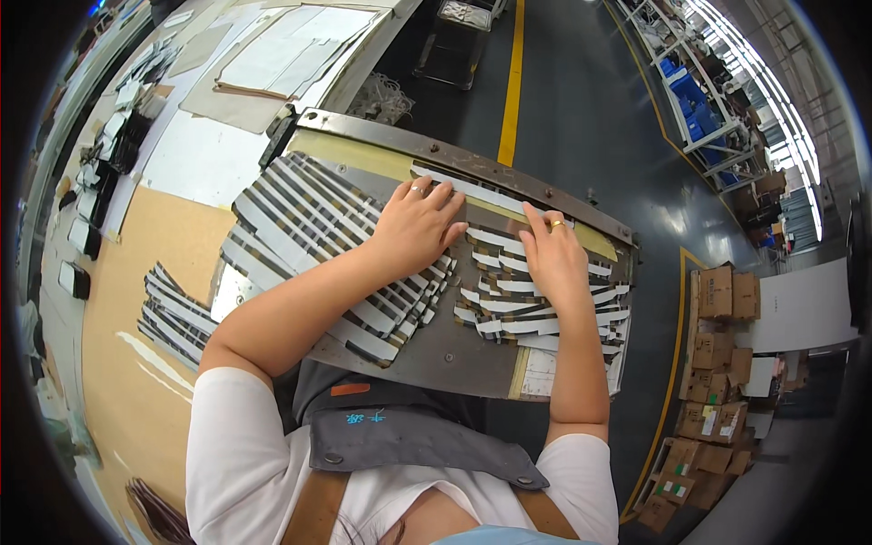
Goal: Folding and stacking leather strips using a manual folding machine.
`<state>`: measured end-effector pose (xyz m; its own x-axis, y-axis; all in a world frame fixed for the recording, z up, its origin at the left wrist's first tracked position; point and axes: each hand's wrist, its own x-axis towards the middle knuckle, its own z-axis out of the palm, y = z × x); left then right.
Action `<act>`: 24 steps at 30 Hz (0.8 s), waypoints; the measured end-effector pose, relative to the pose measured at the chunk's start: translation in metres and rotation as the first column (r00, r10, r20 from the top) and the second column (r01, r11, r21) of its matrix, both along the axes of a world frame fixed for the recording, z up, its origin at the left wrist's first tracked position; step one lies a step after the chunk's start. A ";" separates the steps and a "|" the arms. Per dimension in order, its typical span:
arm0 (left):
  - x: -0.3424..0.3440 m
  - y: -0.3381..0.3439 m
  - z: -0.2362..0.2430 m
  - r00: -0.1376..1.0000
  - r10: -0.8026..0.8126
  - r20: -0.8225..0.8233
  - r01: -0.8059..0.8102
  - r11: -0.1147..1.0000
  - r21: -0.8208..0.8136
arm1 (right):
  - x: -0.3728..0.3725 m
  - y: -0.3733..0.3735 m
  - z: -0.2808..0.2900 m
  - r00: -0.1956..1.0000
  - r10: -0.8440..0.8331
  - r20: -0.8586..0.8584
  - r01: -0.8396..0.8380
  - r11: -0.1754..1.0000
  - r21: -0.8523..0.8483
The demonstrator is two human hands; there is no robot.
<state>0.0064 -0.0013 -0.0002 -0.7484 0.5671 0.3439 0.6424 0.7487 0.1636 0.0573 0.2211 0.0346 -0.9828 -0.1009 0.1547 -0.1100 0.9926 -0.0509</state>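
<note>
A long, narrow white strip with a dark edge (490, 193) lies along the far edge of a metal-topped work board. My left hand (418, 225) rests its fingertips on the strip's left part, fingers spread and thumb apart. Toward the strip's other end, my right hand (556, 259) touches down with its fingers stretched out. Under my left forearm are fanned rows of white, black and brown strips (300, 218). A second group of similar strips (509, 304) is spread beside my right forearm. Whatever lies beneath my palms is hidden.
A metal bar (436, 150) borders the board's far side. Left is a tan-topped table (168, 241) with another strip bundle (173, 313) and a row of dark-and-white pieces (113, 150). Cardboard boxes (713, 372) are stacked at right, beyond a yellow floor line (672, 381).
</note>
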 end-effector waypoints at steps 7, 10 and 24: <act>0.011 -0.031 0.037 0.958 -0.184 0.221 0.091 0.924 0.372 | 0.032 0.039 0.008 0.997 -0.041 0.069 0.043 0.999 -0.023; 0.016 -0.068 0.058 0.959 -0.168 0.228 0.042 0.881 0.472 | 0.050 0.065 0.012 0.996 0.026 -0.090 -0.015 0.992 0.125; 0.095 -0.165 0.055 0.937 -0.044 0.347 -0.149 0.848 0.509 | 0.033 -0.214 -0.017 0.800 0.570 -0.186 -0.592 0.801 -0.093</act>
<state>0.1014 -0.1665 0.0543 -0.8946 0.3314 0.2998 0.4383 0.5201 0.7331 0.0904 0.0070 0.0177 -0.7121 -0.6125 0.3431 -0.6802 0.7229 -0.1213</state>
